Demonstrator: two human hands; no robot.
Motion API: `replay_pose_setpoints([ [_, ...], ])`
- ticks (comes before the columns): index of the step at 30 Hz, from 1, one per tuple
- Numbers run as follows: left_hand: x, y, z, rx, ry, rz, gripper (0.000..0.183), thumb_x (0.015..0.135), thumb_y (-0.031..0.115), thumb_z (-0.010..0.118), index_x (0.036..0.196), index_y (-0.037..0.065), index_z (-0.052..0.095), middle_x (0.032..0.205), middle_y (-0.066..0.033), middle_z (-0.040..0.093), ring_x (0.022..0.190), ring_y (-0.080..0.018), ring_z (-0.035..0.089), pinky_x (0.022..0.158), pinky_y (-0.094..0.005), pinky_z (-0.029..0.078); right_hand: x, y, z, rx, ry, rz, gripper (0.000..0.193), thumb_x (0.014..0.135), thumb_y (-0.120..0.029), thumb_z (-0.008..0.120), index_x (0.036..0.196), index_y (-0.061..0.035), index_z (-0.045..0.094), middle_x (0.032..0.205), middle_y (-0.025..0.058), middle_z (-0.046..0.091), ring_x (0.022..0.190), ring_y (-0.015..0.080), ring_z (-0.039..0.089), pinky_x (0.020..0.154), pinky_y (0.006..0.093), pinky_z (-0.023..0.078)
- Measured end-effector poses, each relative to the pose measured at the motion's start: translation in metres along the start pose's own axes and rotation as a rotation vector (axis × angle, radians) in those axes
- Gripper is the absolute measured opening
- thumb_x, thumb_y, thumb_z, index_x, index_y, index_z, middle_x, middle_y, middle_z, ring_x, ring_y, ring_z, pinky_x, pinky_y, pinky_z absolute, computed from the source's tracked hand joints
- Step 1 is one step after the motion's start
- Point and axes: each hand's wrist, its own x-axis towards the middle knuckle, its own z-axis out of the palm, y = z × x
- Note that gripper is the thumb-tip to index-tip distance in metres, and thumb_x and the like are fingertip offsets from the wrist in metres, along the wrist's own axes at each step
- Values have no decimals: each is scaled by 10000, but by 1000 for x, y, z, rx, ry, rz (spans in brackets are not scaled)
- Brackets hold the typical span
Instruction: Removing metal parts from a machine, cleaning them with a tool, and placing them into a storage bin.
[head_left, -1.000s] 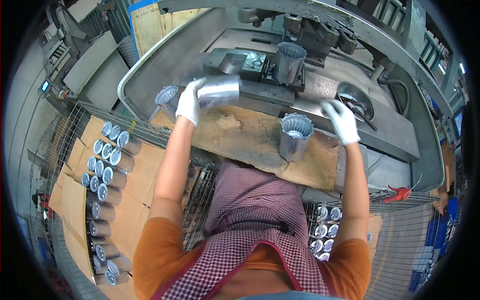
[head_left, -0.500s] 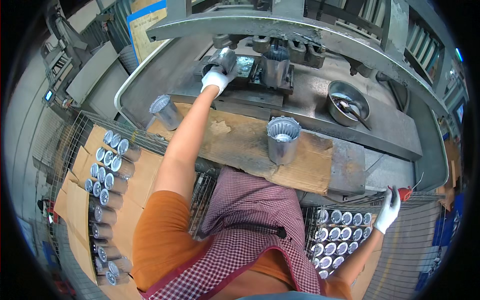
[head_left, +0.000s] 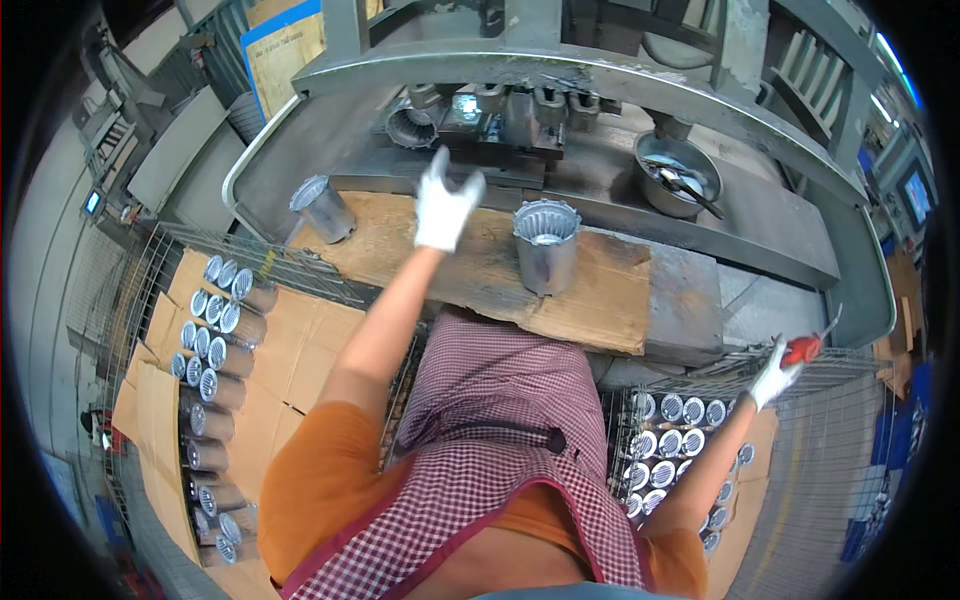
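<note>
Head view: on the machine fixture (head_left: 467, 110), a grey metal cup (head_left: 411, 127) tipped toward the wearer, mouth open and round, rim toothed, inner wall ribbed, finish dull with darker patches. In front of the fixture, near the cup but apart from it, the left hand (head_left: 447, 205), white-gloved, thumb and fingers spread wide with nothing between, over the brown cardboard (head_left: 610, 295). At far right, the right hand (head_left: 773, 378), also white-gloved, closed around a red tool (head_left: 802, 351) with a thin metal rod. Also on the cardboard, 1 upright cup (head_left: 546, 250) right of the left hand and 1 leftmost cup (head_left: 322, 210), both grey with toothed rims.

Compared with 0.5 s earlier: left hand drawn back from the fixture, grey metal cup released there; right hand still beside the basket, red tool slightly higher; other 2 cups unmoved.
</note>
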Motion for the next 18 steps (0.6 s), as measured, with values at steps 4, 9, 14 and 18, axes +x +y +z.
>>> replay_pose_setpoints([
  [4,-84,83,16,-288,-457,113,865,633,177,802,1367,53,363,1312,-182,471,1209,-292,483,1012,-389,409,12,-14,-13,-1,-72,198,659,851,-475,640,1290,-2,511,1217,151,563,1097,241,531,925,374,411],
  [9,-85,159,64,217,-718,531,434,634,326,731,1009,131,638,1109,-146,590,967,-364,595,881,-434,477,-61,-83,-40,332,-746,93,454,913,-396,573,1202,-55,497,1072,57,548,901,152,500,824,317,406],
  [14,-110,162,89,427,-812,791,362,686,314,674,1016,169,642,1108,-169,566,1012,-347,562,810,-487,443,-154,-115,-37,207,-1145,451,476,776,-359,762,1130,-61,651,832,0,631,721,98,526,676,275,453],
  [18,-118,153,72,356,-711,837,350,684,310,688,1013,197,654,1134,-177,559,1012,-349,564,812,-484,445,-154,-129,-24,23,-1068,203,586,783,-438,727,1194,-36,610,969,103,695,859,161,623,800,303,483],
])
